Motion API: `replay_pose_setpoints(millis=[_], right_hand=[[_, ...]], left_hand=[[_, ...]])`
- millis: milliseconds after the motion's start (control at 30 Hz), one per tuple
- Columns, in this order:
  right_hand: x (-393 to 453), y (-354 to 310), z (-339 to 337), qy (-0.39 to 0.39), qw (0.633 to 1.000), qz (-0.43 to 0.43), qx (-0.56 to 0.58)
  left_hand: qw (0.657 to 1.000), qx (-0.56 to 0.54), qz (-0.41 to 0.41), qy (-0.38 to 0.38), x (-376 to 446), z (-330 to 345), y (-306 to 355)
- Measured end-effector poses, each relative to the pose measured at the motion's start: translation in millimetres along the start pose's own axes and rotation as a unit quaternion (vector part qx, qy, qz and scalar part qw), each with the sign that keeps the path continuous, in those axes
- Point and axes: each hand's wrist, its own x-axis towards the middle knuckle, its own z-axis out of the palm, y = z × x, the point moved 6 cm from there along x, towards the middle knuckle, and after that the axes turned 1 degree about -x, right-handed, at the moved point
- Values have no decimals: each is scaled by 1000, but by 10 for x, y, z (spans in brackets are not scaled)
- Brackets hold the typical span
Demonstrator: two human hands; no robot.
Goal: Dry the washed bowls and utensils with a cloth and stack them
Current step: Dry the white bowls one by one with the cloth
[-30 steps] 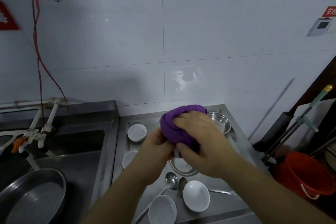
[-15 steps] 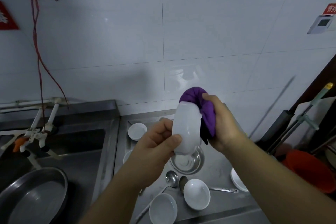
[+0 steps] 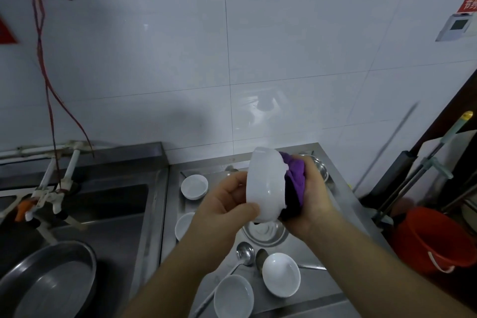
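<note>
I hold a white bowl (image 3: 265,186) on its side above the steel counter (image 3: 333,212). My left hand (image 3: 227,204) grips its outer wall, thumb across the front. My right hand (image 3: 309,199) grips a purple cloth (image 3: 295,178) bunched into the bowl's mouth. Below them a steel bowl (image 3: 265,233) rests on the counter. Small white bowls sit at the back left (image 3: 194,186), at the left (image 3: 183,224), and two at the front (image 3: 281,273) (image 3: 233,295). A steel ladle (image 3: 244,255) and a spoon (image 3: 260,257) lie between them.
A sink (image 3: 85,212) with taps (image 3: 51,188) lies to the left, with a large steel basin (image 3: 49,279) at its front. Another steel bowl (image 3: 320,166) stands behind my right hand. A red bucket (image 3: 436,237) and mop handles (image 3: 423,165) stand at the right.
The bowl has turned from under the cloth onto its side, and the cloth now sits inside its mouth. Since half a second ago, both hands have kept the bowl at about the same place.
</note>
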Motion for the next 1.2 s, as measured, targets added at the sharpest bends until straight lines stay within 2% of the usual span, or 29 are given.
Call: replay_pose_setpoints(millis=[133,267,400,567,667,833,1000,1200], right_hand=[[22,-194,81,-27,997,-32,-65],[-1,-218,133,-28,995,-24,-96],[-38,-144,95,-18,997,-6,-69],[-137,137,-17,14,995,97,-1],[-161,256,-77,32,992,114,51],[-142,131,-169,32,996,72,36],[-125,-30,-217,55,997,26,-44],[-178,-56,-171,101,989,-25,-102]], left_hand=[[999,-31,-37,5,34,-34,172],[998,-28,-47,16,49,-72,268],[1000,-4,-20,13,-19,7,243],[990,134,35,13,-115,136,21],[985,168,38,10,-118,157,-113],[982,186,32,-6,-91,196,-210],[992,125,31,1,-72,234,-52],[966,251,54,41,-51,213,-147]])
